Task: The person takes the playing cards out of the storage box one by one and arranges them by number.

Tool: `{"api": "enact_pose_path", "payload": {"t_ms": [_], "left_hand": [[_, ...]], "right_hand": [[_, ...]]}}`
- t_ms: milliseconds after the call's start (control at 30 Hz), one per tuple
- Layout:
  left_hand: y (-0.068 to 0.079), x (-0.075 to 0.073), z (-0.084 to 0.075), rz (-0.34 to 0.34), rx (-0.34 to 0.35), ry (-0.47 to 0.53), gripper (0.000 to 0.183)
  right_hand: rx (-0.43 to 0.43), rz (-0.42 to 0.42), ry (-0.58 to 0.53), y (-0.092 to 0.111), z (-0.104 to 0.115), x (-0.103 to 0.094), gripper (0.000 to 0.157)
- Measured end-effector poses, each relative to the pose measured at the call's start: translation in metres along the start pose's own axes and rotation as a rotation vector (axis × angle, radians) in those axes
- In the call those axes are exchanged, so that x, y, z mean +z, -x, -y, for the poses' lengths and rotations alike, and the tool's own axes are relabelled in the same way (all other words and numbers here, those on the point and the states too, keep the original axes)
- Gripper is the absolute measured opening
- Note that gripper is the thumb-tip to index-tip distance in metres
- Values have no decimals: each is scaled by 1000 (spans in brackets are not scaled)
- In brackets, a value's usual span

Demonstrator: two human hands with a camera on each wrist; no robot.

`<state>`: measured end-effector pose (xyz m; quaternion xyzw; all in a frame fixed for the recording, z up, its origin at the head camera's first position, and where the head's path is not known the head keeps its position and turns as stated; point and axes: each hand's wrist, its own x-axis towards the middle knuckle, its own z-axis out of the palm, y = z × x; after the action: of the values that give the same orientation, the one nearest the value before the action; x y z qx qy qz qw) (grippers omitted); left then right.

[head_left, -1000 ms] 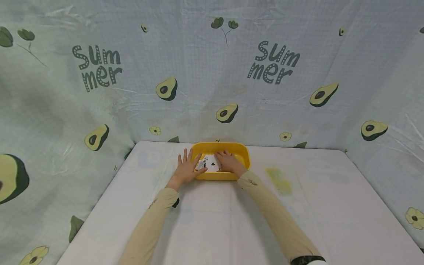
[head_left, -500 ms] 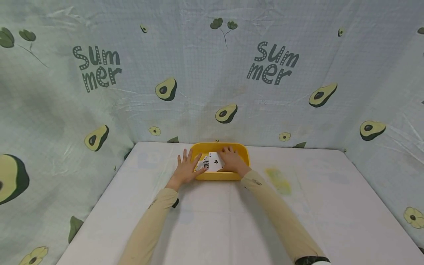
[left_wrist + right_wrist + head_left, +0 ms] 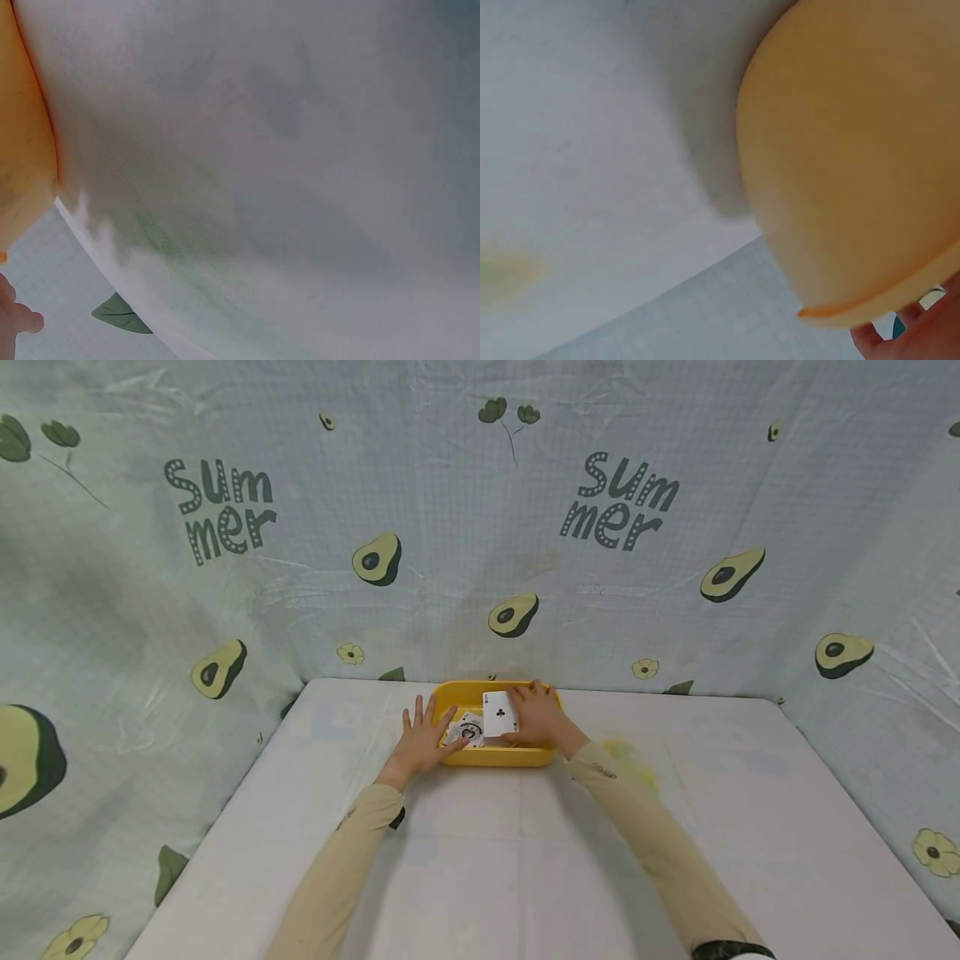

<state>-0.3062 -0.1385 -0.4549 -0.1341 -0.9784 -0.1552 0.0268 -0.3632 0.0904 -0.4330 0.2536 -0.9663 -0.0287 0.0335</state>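
Observation:
A yellow plastic basin point(image 3: 498, 758) stands near the table's far edge. At its left rim my left hand point(image 3: 422, 750) lies with fingers spread and straight, the thumb reaching in over the front rim. White playing cards point(image 3: 470, 727) with a black round design lie inside, beside that thumb. My right hand point(image 3: 542, 718) grips an ace of clubs point(image 3: 499, 714) by its right side, fingers at the back and thumb at the front; whether other cards lie under it I cannot tell. The right wrist view shows the basin's outer wall point(image 3: 855, 150) and a few fingertips point(image 3: 866, 337) at its rim.
The white-covered table point(image 3: 480, 877) spreads in front of the basin, with a yellow-green stain point(image 3: 637, 764) to the right. A patterned curtain point(image 3: 480, 510) with avocado prints hangs directly behind the table and along both sides.
My right hand has moved right and slightly back, carrying the ace of clubs along and uncovering more of the cards below. My left hand has stayed in place.

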Motion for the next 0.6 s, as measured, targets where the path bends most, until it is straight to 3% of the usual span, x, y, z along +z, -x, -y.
{"api": "enact_pose_path", "payload": {"t_ms": [267,600], "left_hand": [[-2,6,4,-31,35,-10,73],[-1,5,4,-24,25,6,72]], "right_hand": [[-62,-100,43,13,-15,-11,90],[-58,-168,42,31,-37,-20,91]]}}
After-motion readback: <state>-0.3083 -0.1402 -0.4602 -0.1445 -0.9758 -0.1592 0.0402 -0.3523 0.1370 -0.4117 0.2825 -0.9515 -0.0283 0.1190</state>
